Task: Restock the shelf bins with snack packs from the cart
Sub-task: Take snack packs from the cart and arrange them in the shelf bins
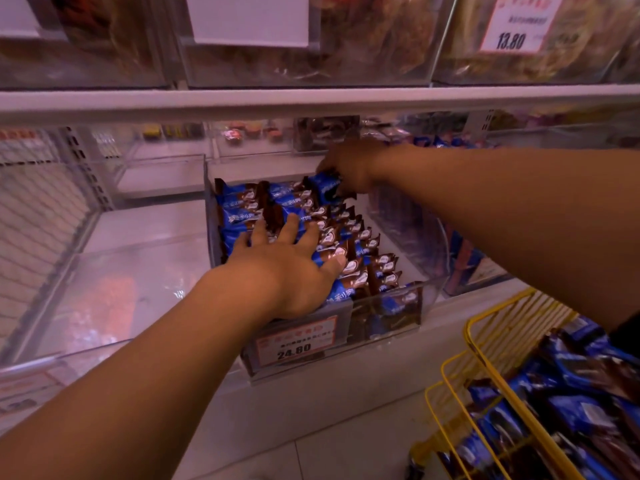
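A clear shelf bin (429, 289) in the middle holds rows of blue-and-brown snack packs (349, 237). My left hand (287, 265) lies flat on the packs at the bin's front left, fingers spread and straight. My right hand (349, 166) reaches to the bin's back right corner and grips a blue snack pack (323, 188) there, just above the rows. A yellow wire cart (485, 337) at the lower right is full of the same packs (571, 407).
A price tag reading 24.80 (296, 342) hangs on the bin's front. Clear bins stand to the left (114, 271) and right (426, 237). A shelf edge (311, 98) runs overhead with more bins above it. Pale floor tiles lie below.
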`<state>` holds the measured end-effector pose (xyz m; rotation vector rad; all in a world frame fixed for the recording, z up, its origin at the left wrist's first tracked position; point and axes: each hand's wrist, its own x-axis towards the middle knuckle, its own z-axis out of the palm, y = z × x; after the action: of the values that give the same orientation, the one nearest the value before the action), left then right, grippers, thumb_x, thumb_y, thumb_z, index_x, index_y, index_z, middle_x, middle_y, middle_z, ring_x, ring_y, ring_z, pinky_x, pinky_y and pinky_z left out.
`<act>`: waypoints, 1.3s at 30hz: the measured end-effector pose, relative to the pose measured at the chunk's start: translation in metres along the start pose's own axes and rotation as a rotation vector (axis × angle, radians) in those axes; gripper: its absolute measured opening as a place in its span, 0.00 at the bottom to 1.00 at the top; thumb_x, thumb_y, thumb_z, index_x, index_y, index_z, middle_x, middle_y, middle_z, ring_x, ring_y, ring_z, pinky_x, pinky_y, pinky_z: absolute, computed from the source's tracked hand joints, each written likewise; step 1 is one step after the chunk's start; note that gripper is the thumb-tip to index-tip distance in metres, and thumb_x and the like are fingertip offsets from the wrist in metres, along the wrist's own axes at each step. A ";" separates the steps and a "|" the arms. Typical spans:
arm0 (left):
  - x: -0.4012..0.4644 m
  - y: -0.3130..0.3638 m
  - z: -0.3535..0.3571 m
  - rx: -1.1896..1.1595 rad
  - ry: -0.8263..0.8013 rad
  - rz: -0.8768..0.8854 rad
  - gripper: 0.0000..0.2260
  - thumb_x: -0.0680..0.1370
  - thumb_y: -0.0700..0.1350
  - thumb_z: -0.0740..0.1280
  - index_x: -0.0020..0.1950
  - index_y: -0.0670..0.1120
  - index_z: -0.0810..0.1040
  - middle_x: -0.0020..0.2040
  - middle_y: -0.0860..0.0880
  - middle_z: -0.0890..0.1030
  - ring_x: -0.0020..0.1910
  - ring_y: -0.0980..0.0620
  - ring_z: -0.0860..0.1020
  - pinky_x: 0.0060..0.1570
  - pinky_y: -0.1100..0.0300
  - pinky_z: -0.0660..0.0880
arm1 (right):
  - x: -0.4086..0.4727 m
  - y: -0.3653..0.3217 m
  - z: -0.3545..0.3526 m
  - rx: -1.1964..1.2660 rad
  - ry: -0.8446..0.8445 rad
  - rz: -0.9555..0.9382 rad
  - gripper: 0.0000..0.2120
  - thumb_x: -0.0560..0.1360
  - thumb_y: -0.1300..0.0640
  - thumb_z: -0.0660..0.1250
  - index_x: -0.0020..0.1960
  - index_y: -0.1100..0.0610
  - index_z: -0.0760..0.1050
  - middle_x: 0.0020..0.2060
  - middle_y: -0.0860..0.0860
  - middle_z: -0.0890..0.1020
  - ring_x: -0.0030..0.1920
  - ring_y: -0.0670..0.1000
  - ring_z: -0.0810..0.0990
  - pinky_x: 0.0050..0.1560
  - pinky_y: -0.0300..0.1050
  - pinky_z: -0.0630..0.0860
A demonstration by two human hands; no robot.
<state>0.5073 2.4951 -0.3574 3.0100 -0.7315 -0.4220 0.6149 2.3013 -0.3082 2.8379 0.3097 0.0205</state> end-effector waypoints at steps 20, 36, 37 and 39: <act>-0.015 0.023 -0.015 -0.065 0.422 0.090 0.23 0.78 0.64 0.57 0.62 0.49 0.75 0.67 0.41 0.73 0.66 0.39 0.70 0.64 0.38 0.69 | -0.084 -0.015 -0.019 -0.122 0.315 0.068 0.16 0.74 0.51 0.70 0.60 0.56 0.77 0.58 0.57 0.79 0.57 0.61 0.79 0.53 0.53 0.77; -0.029 0.271 0.066 0.401 -0.263 0.714 0.26 0.72 0.63 0.72 0.63 0.49 0.76 0.57 0.46 0.79 0.53 0.44 0.78 0.56 0.49 0.77 | -0.374 0.079 0.116 0.199 -0.701 0.505 0.60 0.60 0.31 0.77 0.80 0.44 0.47 0.78 0.55 0.56 0.74 0.62 0.64 0.70 0.60 0.68; -0.023 0.276 0.073 0.426 -0.341 0.661 0.28 0.72 0.62 0.72 0.66 0.48 0.74 0.60 0.46 0.78 0.57 0.44 0.78 0.59 0.49 0.76 | -0.374 0.075 0.122 0.212 -0.763 0.484 0.62 0.60 0.31 0.77 0.80 0.42 0.42 0.80 0.54 0.50 0.76 0.62 0.60 0.72 0.62 0.65; -0.015 0.283 0.088 0.494 -0.474 0.627 0.29 0.76 0.58 0.70 0.73 0.47 0.69 0.67 0.46 0.75 0.62 0.45 0.75 0.60 0.57 0.72 | -0.370 0.066 0.131 0.142 -0.844 0.407 0.63 0.61 0.33 0.78 0.80 0.40 0.37 0.80 0.53 0.43 0.78 0.63 0.54 0.72 0.65 0.63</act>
<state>0.3444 2.2542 -0.4167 2.8320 -1.9872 -1.0524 0.2732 2.1237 -0.4087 2.6842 -0.4566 -1.1011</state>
